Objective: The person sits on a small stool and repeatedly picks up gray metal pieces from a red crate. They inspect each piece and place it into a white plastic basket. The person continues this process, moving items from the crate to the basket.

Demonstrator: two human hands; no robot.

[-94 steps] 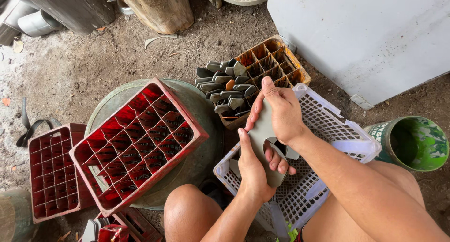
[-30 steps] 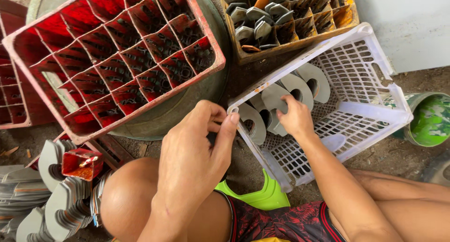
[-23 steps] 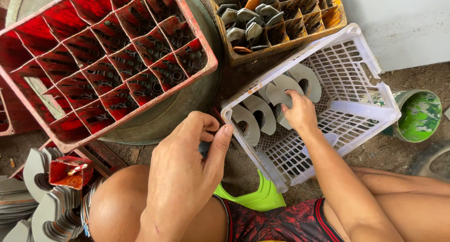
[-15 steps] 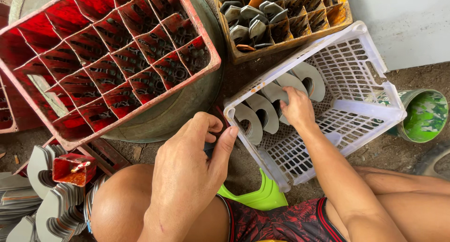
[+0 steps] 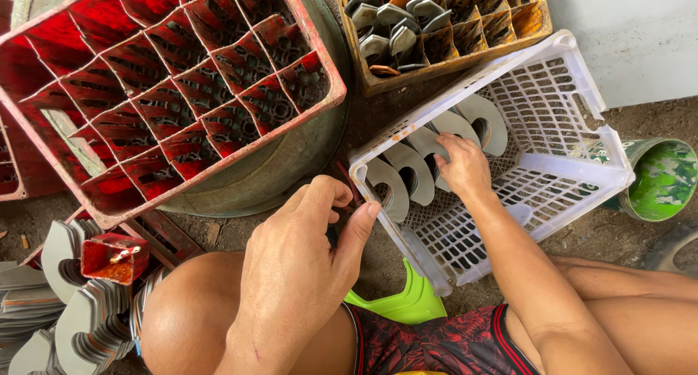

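My right hand (image 5: pixel 462 168) reaches into a white lattice crate (image 5: pixel 574 164) and grips the top edge of a grey curled sheet piece (image 5: pixel 436 139). That piece stands in a row with others (image 5: pixel 407 177) along the crate's far wall. My left hand (image 5: pixel 305 273) hovers over my left knee, just outside the crate's near corner. Its fingers are curled with the thumb pressed to the forefinger. Nothing shows clearly between them.
A red compartment crate (image 5: pixel 182 91) rests on a round metal drum (image 5: pixel 291 179). An orange crate (image 5: pixel 443 55) of grey pieces stands behind the white one. Flat grey cut-outs (image 5: pixel 73 324) and a small red tin (image 5: pixel 113 255) lie at lower left. A green bucket (image 5: pixel 658 179) stands at right.
About three seconds ago both hands held one grey piece above the white crate. Since then my right hand has gone into the crate, and my left hand has stayed by its corner.
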